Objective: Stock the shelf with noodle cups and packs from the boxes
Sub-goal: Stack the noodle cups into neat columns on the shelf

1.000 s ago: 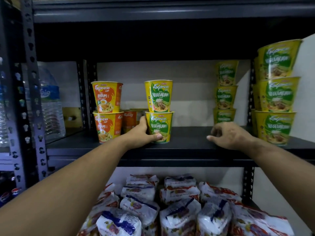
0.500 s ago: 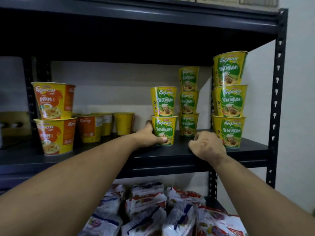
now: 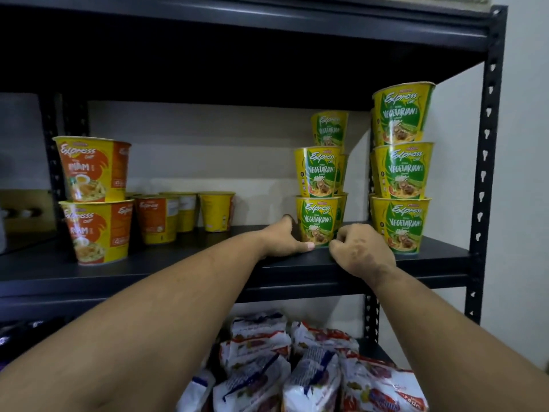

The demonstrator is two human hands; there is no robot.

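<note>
A stack of two green-and-yellow vegetarian noodle cups (image 3: pixel 318 197) stands on the black shelf (image 3: pixel 208 263). My left hand (image 3: pixel 283 237) grips the bottom cup from the left, thumb across its base. From the right, my right hand (image 3: pixel 361 251) touches the same cup's base with curled fingers. A stack of three vegetarian cups (image 3: pixel 401 168) stands at the shelf's right end, and another stack (image 3: pixel 329 129) stands behind. Two stacked orange cups (image 3: pixel 93 200) stand at the left.
Several single orange cups (image 3: pixel 184 215) sit toward the back left of the shelf. Noodle packs (image 3: pixel 297 373) are piled on the shelf below. The black upright post (image 3: pixel 487 162) and a white wall bound the right side. Another shelf board hangs close overhead.
The two-cup vegetarian stack has slid right along the shelf with my left hand, toward the other green stacks. My right hand has come in to its base.
</note>
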